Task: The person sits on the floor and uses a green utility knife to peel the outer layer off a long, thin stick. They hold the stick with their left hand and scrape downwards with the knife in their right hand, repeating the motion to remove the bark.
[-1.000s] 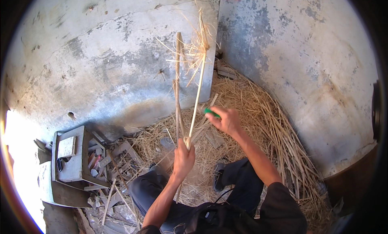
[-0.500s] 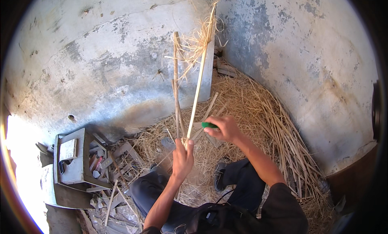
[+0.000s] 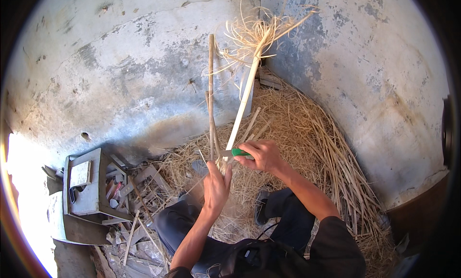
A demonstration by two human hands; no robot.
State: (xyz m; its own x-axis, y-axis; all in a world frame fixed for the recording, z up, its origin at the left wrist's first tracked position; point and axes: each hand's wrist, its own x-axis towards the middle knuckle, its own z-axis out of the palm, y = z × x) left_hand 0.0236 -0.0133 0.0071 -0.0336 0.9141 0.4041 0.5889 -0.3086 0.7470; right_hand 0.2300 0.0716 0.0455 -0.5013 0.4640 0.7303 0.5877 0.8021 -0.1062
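My left hand [image 3: 217,187] is closed around the lower end of a long pale strip of split cane or wood [image 3: 244,105], which slants up and away to the right. Curled thin shavings [image 3: 249,35] cling in a tangle near its far end. In my right hand [image 3: 265,156] is a knife with a green handle [image 3: 239,152]. Its blade [image 3: 225,153] lies across the strip just above my left fingers; the exact contact is too small to tell. Beyond my left hand, two brown sticks [image 3: 211,86] stand upright.
Straw-like shavings [image 3: 283,114] cover the floor, with long strips [image 3: 345,182] heaped along the right wall [image 3: 374,76]. At left an old wooden cabinet [image 3: 86,186] stands beside scattered debris [image 3: 144,182]. My bent knees [image 3: 177,225] flank the work.
The strip's far end has swung right, and its shavings tangle looks fuller and more spread. My right hand has moved slightly left and down with the knife, close to my left hand.
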